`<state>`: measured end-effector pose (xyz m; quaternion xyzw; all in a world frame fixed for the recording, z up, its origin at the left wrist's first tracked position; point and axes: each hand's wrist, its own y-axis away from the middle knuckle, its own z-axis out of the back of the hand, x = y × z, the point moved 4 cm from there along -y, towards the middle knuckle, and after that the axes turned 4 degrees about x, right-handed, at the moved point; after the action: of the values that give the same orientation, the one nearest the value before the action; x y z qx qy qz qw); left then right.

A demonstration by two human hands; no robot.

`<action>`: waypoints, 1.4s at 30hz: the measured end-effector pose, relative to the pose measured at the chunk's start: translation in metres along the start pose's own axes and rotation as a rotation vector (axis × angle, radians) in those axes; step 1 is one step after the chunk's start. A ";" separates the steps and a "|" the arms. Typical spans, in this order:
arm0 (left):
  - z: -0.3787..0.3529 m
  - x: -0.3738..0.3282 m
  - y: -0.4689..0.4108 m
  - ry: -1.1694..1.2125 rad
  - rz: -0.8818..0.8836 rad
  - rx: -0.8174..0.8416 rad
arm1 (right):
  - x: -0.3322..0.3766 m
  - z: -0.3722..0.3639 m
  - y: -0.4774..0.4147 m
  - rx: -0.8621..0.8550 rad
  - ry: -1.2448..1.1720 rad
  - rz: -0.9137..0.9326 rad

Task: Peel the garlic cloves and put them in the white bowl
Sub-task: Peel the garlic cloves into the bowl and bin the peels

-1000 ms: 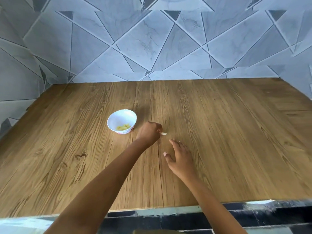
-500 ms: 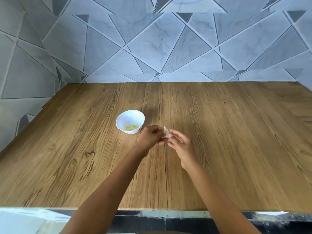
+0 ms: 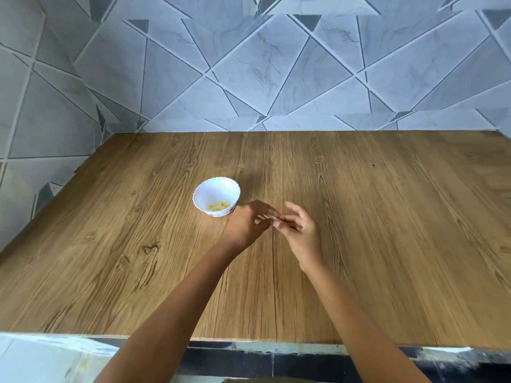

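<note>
Bowl (image 3: 216,178): white, pink-red marking at the base. Peeled cloves (image 3: 218,206) inside: pale yellow. Garlic clove (image 3: 274,217) at the fingertips: off-white. Table (image 3: 359,230): mid-brown wood grain, dark knots. Wall (image 3: 262,64): grey-blue marbled tiles, dark lines cutting triangles, some solid dark grey.

The garlic clove (image 3: 272,217) is largely covered by the fingers (image 3: 266,212) of the left hand (image 3: 246,225) and right hand (image 3: 302,233); peeled or unpeeled cannot be told. Yellowish pieces (image 3: 218,206) in the white bowl (image 3: 206,194) are too small to count. Both forearms (image 3: 171,308) are cut off by the bottom edge.
</note>
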<state>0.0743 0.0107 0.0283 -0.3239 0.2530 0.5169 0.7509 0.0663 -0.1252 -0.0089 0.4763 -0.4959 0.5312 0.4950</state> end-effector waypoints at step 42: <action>0.006 0.022 0.004 0.398 0.469 -0.095 | -0.024 0.003 -0.022 -0.055 0.027 -0.114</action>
<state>0.0782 0.0293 0.0154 -0.3864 0.4382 0.6138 0.5310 0.0896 -0.1296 -0.0310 0.4828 -0.4758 0.4944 0.5441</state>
